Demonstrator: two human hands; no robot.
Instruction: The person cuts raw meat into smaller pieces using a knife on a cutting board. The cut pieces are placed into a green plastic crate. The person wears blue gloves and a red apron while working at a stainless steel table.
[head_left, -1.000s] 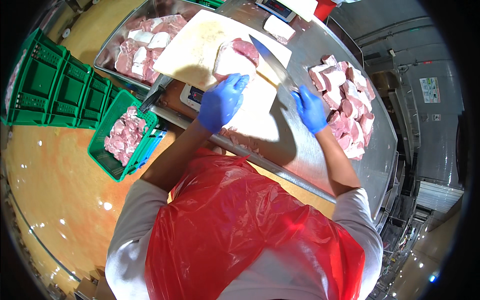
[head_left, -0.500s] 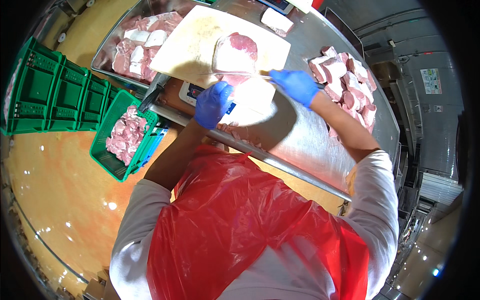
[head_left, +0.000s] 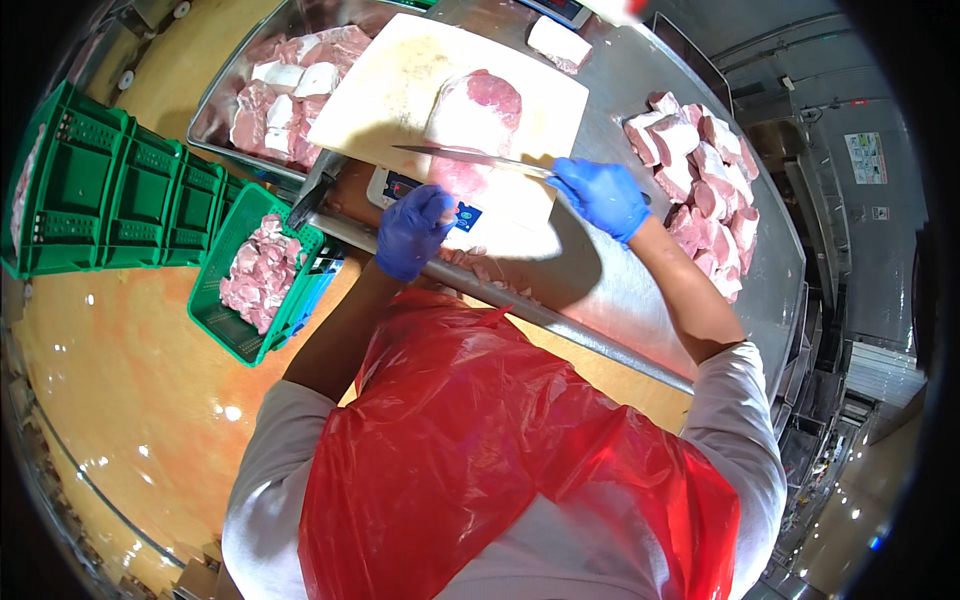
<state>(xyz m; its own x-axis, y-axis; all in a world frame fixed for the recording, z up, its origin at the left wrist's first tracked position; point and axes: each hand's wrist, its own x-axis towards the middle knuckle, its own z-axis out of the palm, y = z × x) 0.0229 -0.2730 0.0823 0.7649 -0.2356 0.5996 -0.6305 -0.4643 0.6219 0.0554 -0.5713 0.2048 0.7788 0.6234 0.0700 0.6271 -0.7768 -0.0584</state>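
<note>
My right hand [head_left: 598, 195], in a blue glove, grips a long knife [head_left: 470, 154], its blade lying horizontally across the lower part of a pink meat piece with a white fat cap [head_left: 475, 115] on the white cutting board [head_left: 370, 80]. My gloved left hand [head_left: 410, 232] is closed just below the meat, near the board's lower edge, around something small and pinkish that I cannot make out clearly. A digital scale [head_left: 395, 186] shows beneath the board.
Meat fills a steel tub [head_left: 200, 125] and a green crate [head_left: 205, 310]; stacked green crates [head_left: 80, 190] stand left. Cut pieces [head_left: 700, 185] are heaped right on the steel table [head_left: 640, 310], whose rail crosses in front of me. A white block [head_left: 558, 42] lies near the back.
My left hand has moved off the meat, down and left. My right hand has swung left, turning the knife from diagonal to horizontal across the meat.
</note>
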